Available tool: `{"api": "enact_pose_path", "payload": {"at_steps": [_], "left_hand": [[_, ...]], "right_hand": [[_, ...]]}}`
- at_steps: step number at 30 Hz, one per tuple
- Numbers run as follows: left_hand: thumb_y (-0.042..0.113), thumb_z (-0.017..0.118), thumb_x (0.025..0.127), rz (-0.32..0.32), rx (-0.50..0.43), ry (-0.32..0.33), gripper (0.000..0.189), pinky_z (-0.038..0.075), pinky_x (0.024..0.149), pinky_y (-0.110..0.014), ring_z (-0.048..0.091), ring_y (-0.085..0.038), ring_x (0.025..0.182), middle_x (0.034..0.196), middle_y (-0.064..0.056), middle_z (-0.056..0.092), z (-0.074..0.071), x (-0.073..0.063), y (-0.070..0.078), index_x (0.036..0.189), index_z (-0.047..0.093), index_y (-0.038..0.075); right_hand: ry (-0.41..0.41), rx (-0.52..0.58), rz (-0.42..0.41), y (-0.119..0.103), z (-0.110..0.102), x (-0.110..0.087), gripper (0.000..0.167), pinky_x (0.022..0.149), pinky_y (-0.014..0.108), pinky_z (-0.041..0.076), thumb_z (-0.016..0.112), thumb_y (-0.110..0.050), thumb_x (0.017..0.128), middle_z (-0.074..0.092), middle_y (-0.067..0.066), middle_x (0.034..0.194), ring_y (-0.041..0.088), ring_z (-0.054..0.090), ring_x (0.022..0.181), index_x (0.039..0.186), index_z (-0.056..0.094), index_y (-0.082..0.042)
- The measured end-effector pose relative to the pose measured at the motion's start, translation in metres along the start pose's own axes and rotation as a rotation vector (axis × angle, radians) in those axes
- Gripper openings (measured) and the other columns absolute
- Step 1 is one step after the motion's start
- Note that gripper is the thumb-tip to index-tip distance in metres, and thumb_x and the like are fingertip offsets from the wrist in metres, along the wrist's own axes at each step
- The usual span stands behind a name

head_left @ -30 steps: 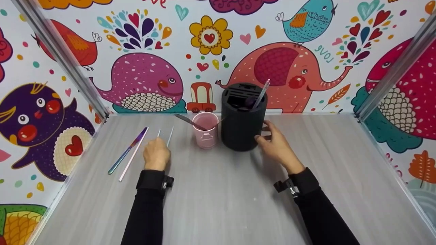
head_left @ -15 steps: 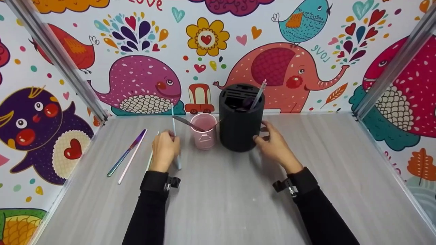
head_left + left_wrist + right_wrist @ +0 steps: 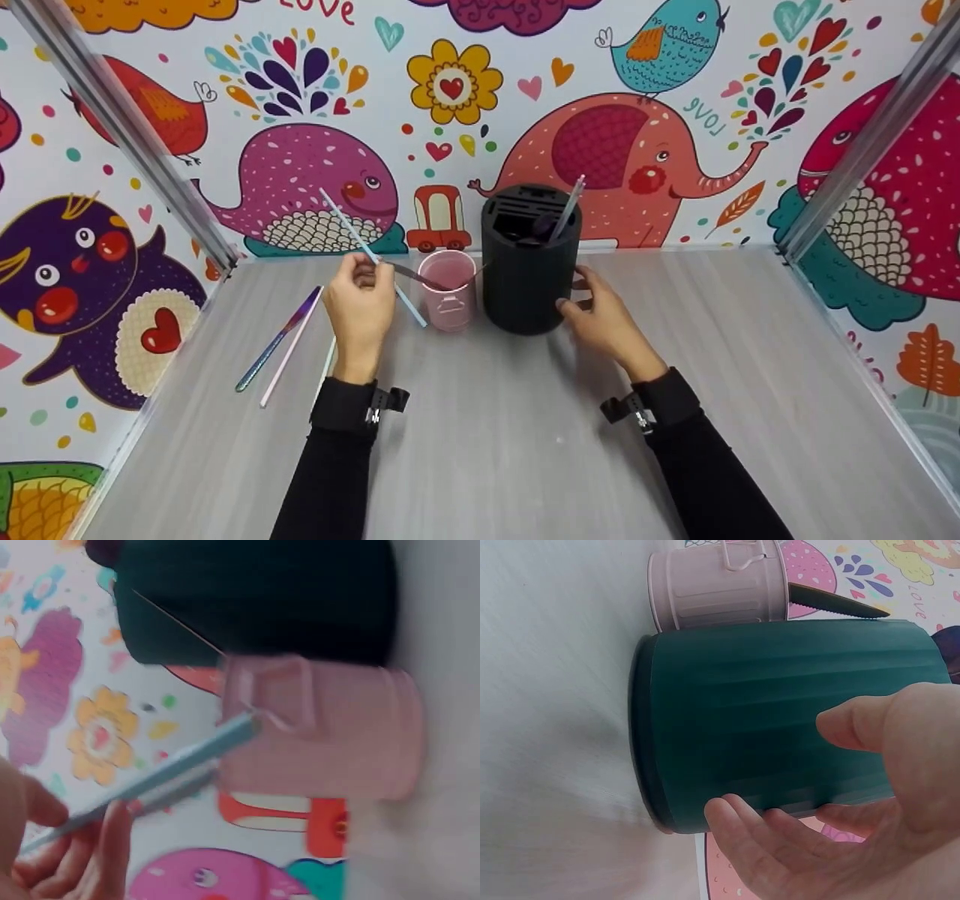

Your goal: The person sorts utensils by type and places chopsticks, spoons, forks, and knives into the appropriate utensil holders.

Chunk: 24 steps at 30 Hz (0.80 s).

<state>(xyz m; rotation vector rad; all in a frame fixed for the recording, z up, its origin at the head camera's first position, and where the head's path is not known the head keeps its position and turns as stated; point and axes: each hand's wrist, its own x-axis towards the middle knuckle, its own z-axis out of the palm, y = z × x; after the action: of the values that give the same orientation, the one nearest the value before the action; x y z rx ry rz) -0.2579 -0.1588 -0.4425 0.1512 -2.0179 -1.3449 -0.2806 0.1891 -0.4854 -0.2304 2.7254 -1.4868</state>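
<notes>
Deftly pinched between the thumb and fingers of a person's left hand (image 3: 361,304), a slim pale-blue stick (image 3: 352,229) tilts in the air, its lower end near a small pink ribbed bucket (image 3: 452,320); whether the two touch cannot be told. At right, the right hand (image 3: 611,322) spreads wide, thumb and fingers resting along the side of a tall black cylindrical holder (image 3: 527,289), which stands upright just beside the bucket on a pale grey wood-grain table (image 3: 495,450). Slim whitish sticks (image 3: 568,210) lean out of the holder's top. From the bucket rise a flat grey utensil (image 3: 401,271), leaning left, and a dark serrated blade (image 3: 832,600), leaning toward the holder. On the table at left lie an iridescent purple-and-blue knife (image 3: 279,339), a thin pale-pink stick (image 3: 292,347) and, partly hidden by the left arm, a pale-green stick (image 3: 325,365).
</notes>
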Motion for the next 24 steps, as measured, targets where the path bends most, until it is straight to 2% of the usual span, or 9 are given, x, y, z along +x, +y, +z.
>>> {"api": "enact_pose_path", "payload": {"at_steps": [3,6,10,13,17,21,24], "left_hand": [[0.009,0.071,0.098,0.068,-0.003,0.030,0.013,0.053,0.068,-0.011,0.070,-0.012,0.073,0.089,-0.015,0.079,-0.001,-0.005,0.017,0.102,0.075,-0.002],[0.006,0.071,0.097,0.130,-0.048,0.009,0.011,0.058,0.070,-0.015,0.072,-0.015,0.073,0.089,-0.014,0.080,0.002,-0.012,0.036,0.104,0.075,-0.002],[0.002,0.072,0.097,0.225,-0.183,-0.057,0.010,0.065,0.071,-0.024,0.078,-0.020,0.075,0.093,-0.013,0.081,0.010,-0.028,0.064,0.105,0.075,-0.001],[0.002,0.075,0.097,0.280,-0.293,-0.121,0.010,0.067,0.072,-0.029,0.080,-0.019,0.078,0.097,-0.013,0.080,0.020,-0.041,0.087,0.107,0.076,-0.001],[0.003,0.077,0.100,0.336,-0.399,-0.204,0.021,0.068,0.078,-0.031,0.083,-0.017,0.086,0.102,-0.013,0.082,0.037,-0.047,0.119,0.120,0.075,-0.001],[0.007,0.076,0.103,0.419,-0.396,-0.247,0.023,0.068,0.086,-0.029,0.083,-0.015,0.093,0.107,-0.014,0.083,0.057,-0.040,0.144,0.124,0.072,0.000],[0.011,0.074,0.105,0.487,-0.320,-0.253,0.018,0.066,0.090,-0.025,0.082,-0.013,0.096,0.108,-0.013,0.083,0.072,-0.034,0.152,0.120,0.074,0.001]], "right_hand": [[-0.002,0.005,0.003,-0.001,-0.001,0.000,0.073,0.097,0.048,0.061,0.066,-0.020,0.107,0.059,0.026,0.153,0.044,0.070,0.129,0.171,0.034,-0.006],[-0.004,0.010,0.007,-0.001,-0.002,0.000,0.073,0.097,0.047,0.061,0.066,-0.021,0.108,0.058,0.026,0.154,0.043,0.069,0.129,0.172,0.033,-0.007],[-0.005,0.010,0.008,-0.001,0.000,0.000,0.073,0.100,0.049,0.060,0.066,-0.022,0.108,0.058,0.026,0.154,0.042,0.069,0.130,0.171,0.034,-0.008],[-0.009,0.014,0.011,0.000,0.002,-0.001,0.072,0.102,0.050,0.060,0.066,-0.021,0.108,0.058,0.026,0.154,0.042,0.069,0.130,0.171,0.034,-0.008],[-0.011,0.015,0.018,0.000,0.004,-0.001,0.072,0.101,0.049,0.060,0.066,-0.021,0.108,0.058,0.027,0.153,0.042,0.070,0.129,0.171,0.034,-0.008],[0.003,-0.003,0.016,-0.001,0.002,-0.001,0.072,0.102,0.052,0.060,0.066,-0.021,0.108,0.059,0.027,0.153,0.043,0.070,0.129,0.171,0.035,-0.007],[0.002,-0.018,0.012,-0.001,0.001,0.000,0.073,0.102,0.054,0.060,0.065,-0.021,0.108,0.059,0.028,0.154,0.045,0.070,0.129,0.171,0.034,-0.006]]}}
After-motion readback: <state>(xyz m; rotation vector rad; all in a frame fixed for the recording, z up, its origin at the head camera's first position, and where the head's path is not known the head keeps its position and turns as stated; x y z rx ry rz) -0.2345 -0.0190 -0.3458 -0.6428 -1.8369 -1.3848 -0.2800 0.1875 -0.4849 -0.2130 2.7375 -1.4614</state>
